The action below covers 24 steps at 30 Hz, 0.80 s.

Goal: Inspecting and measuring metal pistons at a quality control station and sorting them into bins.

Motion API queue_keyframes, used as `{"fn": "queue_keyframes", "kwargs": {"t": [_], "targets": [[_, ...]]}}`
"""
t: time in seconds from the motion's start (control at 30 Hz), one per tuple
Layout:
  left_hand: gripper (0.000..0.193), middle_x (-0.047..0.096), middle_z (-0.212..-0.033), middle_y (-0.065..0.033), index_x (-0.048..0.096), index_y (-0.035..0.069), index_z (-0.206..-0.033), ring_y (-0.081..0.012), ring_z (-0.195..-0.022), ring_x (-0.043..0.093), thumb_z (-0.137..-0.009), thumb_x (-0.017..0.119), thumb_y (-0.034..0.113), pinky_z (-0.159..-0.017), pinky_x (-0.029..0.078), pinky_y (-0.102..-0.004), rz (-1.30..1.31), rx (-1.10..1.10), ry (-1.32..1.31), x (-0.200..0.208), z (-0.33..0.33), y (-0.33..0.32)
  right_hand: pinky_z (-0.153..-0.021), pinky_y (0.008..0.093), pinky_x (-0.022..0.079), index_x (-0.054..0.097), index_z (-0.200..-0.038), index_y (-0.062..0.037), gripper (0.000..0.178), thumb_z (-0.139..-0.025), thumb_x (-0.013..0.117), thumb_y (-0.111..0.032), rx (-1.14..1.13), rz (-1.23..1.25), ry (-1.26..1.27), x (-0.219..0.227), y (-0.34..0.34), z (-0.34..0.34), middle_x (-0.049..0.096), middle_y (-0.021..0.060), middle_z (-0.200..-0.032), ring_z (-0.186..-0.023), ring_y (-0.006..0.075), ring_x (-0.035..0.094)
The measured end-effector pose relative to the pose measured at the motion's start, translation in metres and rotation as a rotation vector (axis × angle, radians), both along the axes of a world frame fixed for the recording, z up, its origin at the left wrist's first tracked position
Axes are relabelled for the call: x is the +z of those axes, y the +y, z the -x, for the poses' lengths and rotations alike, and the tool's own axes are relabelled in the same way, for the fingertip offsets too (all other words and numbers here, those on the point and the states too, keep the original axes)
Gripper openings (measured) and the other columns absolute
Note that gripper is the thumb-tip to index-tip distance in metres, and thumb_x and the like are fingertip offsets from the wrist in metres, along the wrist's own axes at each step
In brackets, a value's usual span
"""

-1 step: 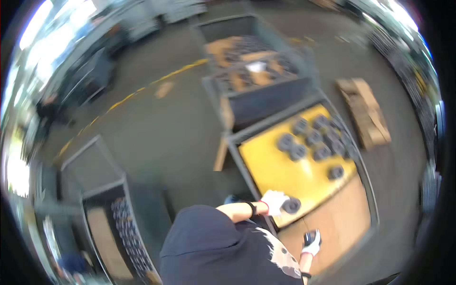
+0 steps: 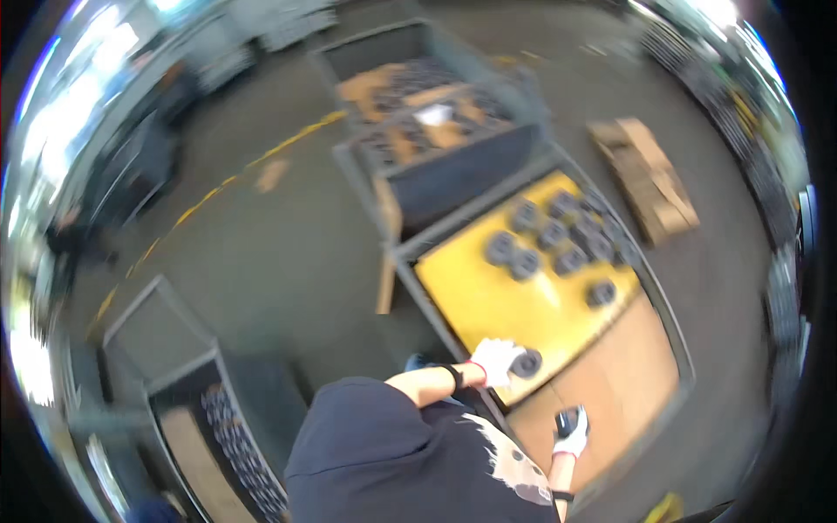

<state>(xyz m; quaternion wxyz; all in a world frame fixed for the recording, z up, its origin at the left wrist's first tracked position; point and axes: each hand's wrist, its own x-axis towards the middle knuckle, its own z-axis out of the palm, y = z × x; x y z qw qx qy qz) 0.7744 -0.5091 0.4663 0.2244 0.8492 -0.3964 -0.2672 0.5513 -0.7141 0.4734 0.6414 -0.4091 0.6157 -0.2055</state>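
Note:
My left hand [image 2: 497, 362] wears a white glove and reaches over the near left corner of a yellow sheet [image 2: 462, 305]. Its fingers are closed at the edge of a dark grey ring-shaped part [image 2: 527, 363]. My right hand [image 2: 571, 439], also gloved, is above brown cardboard [image 2: 619, 370], gripping a small black object [image 2: 568, 422] whose kind I cannot make out. Several similar round grey parts [image 2: 552, 234] cluster on the far right of the yellow sheet. One more part [image 2: 601, 294] sits apart, near the cardboard.
A grey metal bin rim [image 2: 667, 322] surrounds the sheet and cardboard. Beyond it stands another bin [image 2: 462, 183] with grey parts and cardboard. A flattened carton [image 2: 649, 183] lies on the floor at right. At lower left is a bin [image 2: 222, 362] of small parts. A yellow line [image 2: 218, 190] crosses the floor.
The whole view has shifted slightly, so the bins appear farther left and higher. Both hands keep about the same places over the bin. Something yellow now shows at the lower right edge.

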Motion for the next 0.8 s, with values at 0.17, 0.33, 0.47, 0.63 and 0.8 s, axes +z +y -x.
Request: {"fn": "queue_keyframes", "kwargs": {"t": [0.17, 0.33, 0.47, 0.63, 0.8], "targets": [[0.094, 0.044, -0.142, -0.0164, 0.043, 0.024, -0.144, -0.0389, -0.117, 0.051, -0.062, 0.086, 0.039, -0.091, 0.045, -0.0518, -0.022, -0.340, -0.186, 0.003, 0.005, -0.031, -0.066, 0.0384, 0.053, 0.063, -0.112, -0.0194, 0.033, -0.088, 0.071, -0.041, -0.320, -0.192, -0.320, 0.046, 0.070, 0.058, 0.068, -0.0008, -0.099, -0.085, 0.0180, 0.066], [0.087, 0.044, -0.142, -0.0156, 0.045, 0.029, -0.138, -0.0408, -0.117, 0.053, -0.061, 0.085, 0.028, -0.086, 0.050, -0.0530, -0.161, -0.501, -0.254, -0.007, 0.014, -0.054, -0.071, 0.0492, 0.056, 0.059, -0.125, -0.0193, 0.042, -0.088, 0.070, -0.038, -0.499, -0.299, -0.502, 0.088, 0.152, 0.096, 0.066, 0.0038, -0.115, -0.098, 0.0265, 0.066], [0.063, 0.049, -0.135, -0.0167, 0.050, 0.027, -0.135, -0.0397, -0.116, 0.056, -0.077, 0.068, 0.014, -0.089, 0.050, -0.0489, -0.119, -0.638, -0.287, -0.023, 0.008, -0.061, -0.067, 0.0464, 0.058, 0.057, -0.125, -0.0188, 0.038, -0.091, 0.066, -0.033, -0.571, -0.171, -0.541, 0.120, 0.210, 0.096, 0.066, 0.0064, -0.115, -0.098, 0.0269, 0.067], [0.071, 0.058, -0.121, -0.0195, 0.055, 0.015, -0.130, -0.0372, -0.107, 0.061, -0.063, 0.080, 0.024, -0.094, 0.051, -0.0468, 0.036, -0.619, -0.059, -0.056, -0.011, -0.078, -0.084, 0.0458, 0.057, 0.051, -0.134, -0.0140, 0.047, -0.092, 0.067, -0.023, -0.633, -0.087, -0.735, 0.140, 0.238, 0.088, 0.063, 0.0103, -0.124, -0.110, 0.0271, 0.064], [0.080, 0.059, -0.112, -0.0133, 0.042, 0.008, -0.135, -0.0261, -0.097, 0.063, -0.065, 0.079, 0.003, -0.084, 0.059, -0.0422, 0.102, -0.255, 0.823, -0.074, -0.047, -0.103, -0.086, 0.0424, 0.056, 0.044, -0.136, -0.0127, 0.057, -0.087, 0.072, -0.010, -0.935, -0.035, -0.646, 0.131, 0.238, 0.085, 0.061, 0.0113, -0.124, -0.107, 0.0241, 0.065]]}}
